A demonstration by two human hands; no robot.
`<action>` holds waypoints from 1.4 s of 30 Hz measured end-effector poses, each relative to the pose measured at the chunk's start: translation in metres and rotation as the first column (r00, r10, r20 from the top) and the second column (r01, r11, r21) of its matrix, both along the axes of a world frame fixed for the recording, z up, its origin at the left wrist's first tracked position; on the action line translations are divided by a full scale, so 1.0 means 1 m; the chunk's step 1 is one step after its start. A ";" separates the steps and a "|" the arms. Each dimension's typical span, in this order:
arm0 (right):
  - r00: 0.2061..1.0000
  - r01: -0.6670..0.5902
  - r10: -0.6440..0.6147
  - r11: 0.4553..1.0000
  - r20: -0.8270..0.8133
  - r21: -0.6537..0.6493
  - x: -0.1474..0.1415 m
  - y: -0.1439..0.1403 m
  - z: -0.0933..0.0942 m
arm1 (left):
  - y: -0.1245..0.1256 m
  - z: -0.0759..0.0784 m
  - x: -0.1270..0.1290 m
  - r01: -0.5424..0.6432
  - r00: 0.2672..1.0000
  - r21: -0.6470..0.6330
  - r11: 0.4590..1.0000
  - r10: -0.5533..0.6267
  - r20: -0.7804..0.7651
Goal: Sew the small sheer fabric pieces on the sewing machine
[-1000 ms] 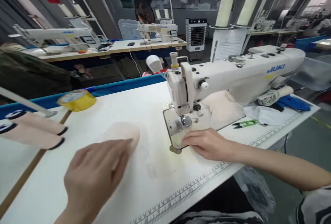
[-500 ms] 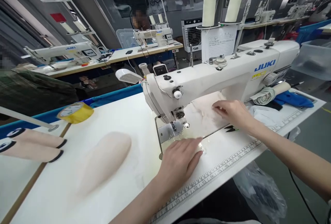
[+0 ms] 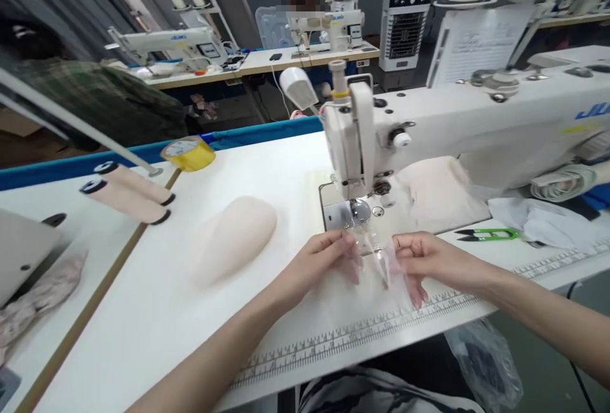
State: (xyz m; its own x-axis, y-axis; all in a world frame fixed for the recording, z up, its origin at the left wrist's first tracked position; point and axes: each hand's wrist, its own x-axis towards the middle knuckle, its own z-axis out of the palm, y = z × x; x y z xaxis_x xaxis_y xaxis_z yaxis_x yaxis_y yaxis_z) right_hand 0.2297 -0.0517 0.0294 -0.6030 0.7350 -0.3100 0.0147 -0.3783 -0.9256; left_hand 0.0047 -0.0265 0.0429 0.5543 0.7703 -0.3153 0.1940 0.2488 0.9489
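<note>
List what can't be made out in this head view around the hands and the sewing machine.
- Thin sheer pale fabric piece: nearly see-through between left hand and right hand; its edges cannot be traced.
- Needle of the white industrial sewing machine: too small, lost against the metal plate.
- Blue brand lettering on the machine arm: cut off by the right edge.
- Printed white paper sheet: text blurred.
- Green thread snips: blade tips too small.

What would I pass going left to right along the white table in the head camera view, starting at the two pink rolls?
Pink rolls → yellow tape roll → pale fabric piece → left hand → right hand, both pinching a sheer fabric piece below the sewing machine → green thread snips.
</note>
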 end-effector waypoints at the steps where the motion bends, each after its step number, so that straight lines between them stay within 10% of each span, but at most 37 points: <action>1: 0.999 -0.017 0.017 1.000 0.027 -0.010 -0.001 0.000 0.000 | 0.001 -0.001 0.000 0.003 1.000 -0.008 1.000 -0.002 0.003; 8: 0.989 0.051 -0.059 0.997 0.136 0.065 -0.006 0.003 0.000 | 0.005 -0.015 -0.001 -0.214 0.976 0.198 0.957 0.201 0.083; 14: 0.984 0.079 -0.099 0.988 0.149 0.136 -0.009 -0.002 -0.003 | -0.001 -0.009 -0.006 -0.026 0.996 0.084 0.996 0.018 0.088; 18: 0.947 0.168 -0.239 0.938 0.215 0.303 -0.009 -0.008 0.000 | -0.007 -0.004 -0.007 -0.311 0.947 0.323 0.894 0.318 0.033; 20: 0.895 0.171 -0.349 0.842 0.276 0.511 -0.008 -0.012 0.004 | -0.010 -0.001 -0.007 -0.360 0.922 0.417 0.835 0.386 0.024; 23: 0.837 -0.006 -0.440 0.586 0.325 0.810 -0.011 -0.022 0.010 | -0.015 0.003 -0.004 -0.149 0.989 0.301 0.942 0.145 0.037; 26: 0.806 -0.250 -0.439 0.357 0.398 0.900 -0.021 -0.033 0.011 | -0.019 0.003 0.002 0.032 0.990 0.092 0.995 -0.044 0.131; 28: 0.793 -0.337 -0.418 0.303 0.442 0.891 -0.027 -0.037 0.013 | -0.020 0.003 0.004 0.068 0.981 0.013 0.998 -0.069 0.179; 30: 0.838 -0.272 -0.364 0.368 0.406 0.889 -0.031 -0.038 0.017 | -0.020 0.003 0.003 0.072 0.977 -0.032 0.997 -0.065 0.201; 32: 0.895 -0.066 -0.339 0.545 0.291 0.836 -0.030 -0.033 0.024 | -0.019 0.004 0.000 0.091 0.974 -0.069 0.993 -0.075 0.215; 36: 0.983 0.016 -0.061 0.968 0.171 0.251 -0.026 -0.016 0.031 | -0.016 0.004 -0.005 0.110 0.955 -0.139 0.984 -0.065 0.289; 39: 0.996 -0.088 0.088 0.995 0.002 -0.039 -0.024 -0.001 0.025 | -0.013 0.003 -0.006 0.008 0.968 -0.134 0.991 0.026 0.248; 42: 0.996 -0.079 0.080 0.997 0.035 -0.027 -0.023 0.012 0.016 | -0.006 0.000 -0.006 -0.096 0.992 -0.004 0.995 0.096 0.085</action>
